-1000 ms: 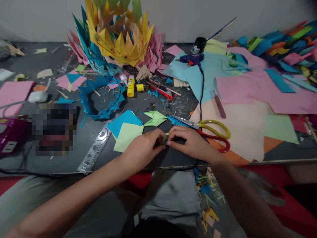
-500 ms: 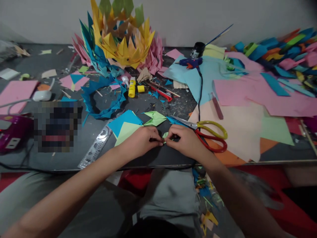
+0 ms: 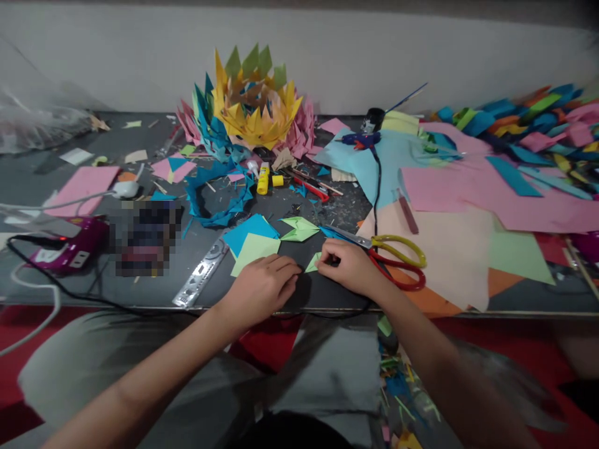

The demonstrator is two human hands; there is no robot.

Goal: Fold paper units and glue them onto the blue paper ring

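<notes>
A small folded piece of light green paper [image 3: 312,262] is pinched between the thumb and fingers of my right hand [image 3: 349,265], just above the dark table. My left hand [image 3: 266,284] is just left of it, fingers loosely bent, thumb apart, with nothing visible in them. Behind my hands lies another green folded paper piece [image 3: 299,229], its tips pointed. A green paper square [image 3: 255,252] and a blue paper stack [image 3: 250,234] lie beside my left hand. Scissors [image 3: 397,249] with yellow and red handles rest by my right hand, partly behind it.
A clear ruler [image 3: 202,271] lies left of my left arm. Farther back are a blue folded-paper ring [image 3: 219,215], a glue stick [image 3: 262,179] and a tall multicoloured paper crown [image 3: 257,125]. A glue gun [image 3: 360,140] and coloured sheets [image 3: 444,249] cover the right side.
My left hand has come off the small green paper and moved slightly left and down. My right hand keeps its pinch on it. The camera view has tilted up and shifted left.
</notes>
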